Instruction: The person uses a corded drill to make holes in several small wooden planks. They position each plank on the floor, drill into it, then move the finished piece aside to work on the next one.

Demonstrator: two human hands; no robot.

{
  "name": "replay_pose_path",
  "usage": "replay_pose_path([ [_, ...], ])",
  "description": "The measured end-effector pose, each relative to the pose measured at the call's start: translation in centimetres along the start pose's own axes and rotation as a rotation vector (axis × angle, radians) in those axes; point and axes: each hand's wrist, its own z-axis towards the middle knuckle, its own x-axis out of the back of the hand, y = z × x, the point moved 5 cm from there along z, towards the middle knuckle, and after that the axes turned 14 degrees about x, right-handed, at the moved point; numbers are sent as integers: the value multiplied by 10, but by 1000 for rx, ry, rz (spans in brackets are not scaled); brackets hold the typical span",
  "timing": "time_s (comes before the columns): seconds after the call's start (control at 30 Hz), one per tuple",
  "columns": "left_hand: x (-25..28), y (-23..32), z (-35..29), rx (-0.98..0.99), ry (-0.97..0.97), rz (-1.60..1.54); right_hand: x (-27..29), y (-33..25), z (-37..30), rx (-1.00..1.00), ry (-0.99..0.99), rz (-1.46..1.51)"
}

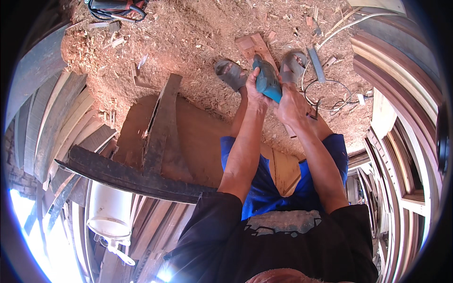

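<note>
I had two bare hands in the head view, both on one teal power tool [269,86]. The left hand [256,89] was curled round its side, and the right hand [289,108] was clasped at the back end, though most of its fingers were hidden from me. So the tool sat right between the two hands, nose pointing away over one reddish wood board [246,44]. Couldn't tell if it was actually touching the wood.

Two grey sandals [229,74] flanked that board, one ahead and left of the left hand, one just ahead of the right hand. I counted one flat grey bar [316,64] ahead and right of the right hand, on the sawdusty floor [198,28]. Off to the left hand's left, two dark timbers [158,132] met in a T, with one white bucket [109,205] further back. One red corded tool [111,4] lay far out ahead-left.
</note>
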Motion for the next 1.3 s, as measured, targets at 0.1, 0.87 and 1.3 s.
replay_pose_path([
  [0.1, -4, -4, 0, -3, 57, -4, 1, 5, -1, 20, 42, 16],
  [0.87, -6, 2, 3, -28, -1, -70, 4, -1, 11, -53, -45, -13],
  [1.3, -1, 10, 13, -9, -73, -97, 5, -5, 17, -13, 22, -42],
])
